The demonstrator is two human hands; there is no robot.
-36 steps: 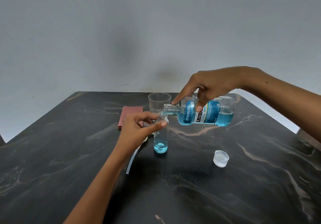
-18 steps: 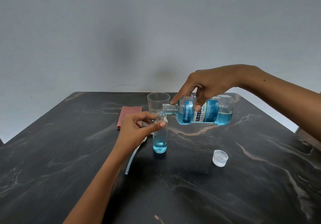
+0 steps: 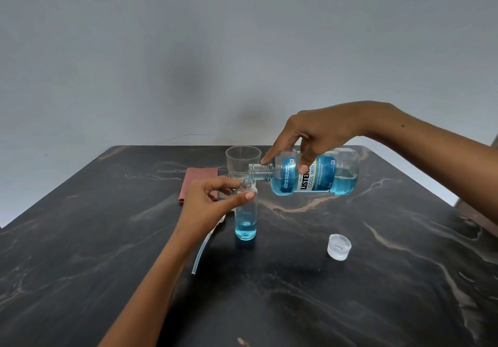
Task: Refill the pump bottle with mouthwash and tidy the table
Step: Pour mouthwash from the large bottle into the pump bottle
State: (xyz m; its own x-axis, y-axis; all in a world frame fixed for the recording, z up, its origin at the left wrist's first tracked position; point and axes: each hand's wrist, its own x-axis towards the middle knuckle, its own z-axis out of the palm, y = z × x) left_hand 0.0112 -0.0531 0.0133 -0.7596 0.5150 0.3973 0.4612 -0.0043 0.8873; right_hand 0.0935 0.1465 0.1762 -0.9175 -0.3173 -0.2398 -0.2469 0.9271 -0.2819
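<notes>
Head view puts us right over the pour: the right hand (image 3: 320,133) grips the mouthwash bottle (image 3: 315,175) from above, fingers curled round its body, tipping it almost flat so the open neck meets the mouth of the small pump bottle (image 3: 245,212). That narrow clear bottle stands upright mid-table, blue liquid only at its base, so by my reckoning the refill is in its early part. The left hand (image 3: 213,204) pinches the pump bottle near its top between thumb and forefinger, and that looks like a steadying hold, since a tall thin bottle would topple under a nudge from the heavier one. Just behind stands an empty clear cup (image 3: 242,163), with a folded reddish cloth (image 3: 198,182) to its left, likely on hand for drips. The clear cap (image 3: 339,247) sits mouth-up to the right, well apart, out of the pour's way. A pale dip tube (image 3: 202,252) lies on the dark marble table (image 3: 80,239) beside the left forearm; its pump head is hidden behind the hand. A small opening, so a slow tilt seems wise.
</notes>
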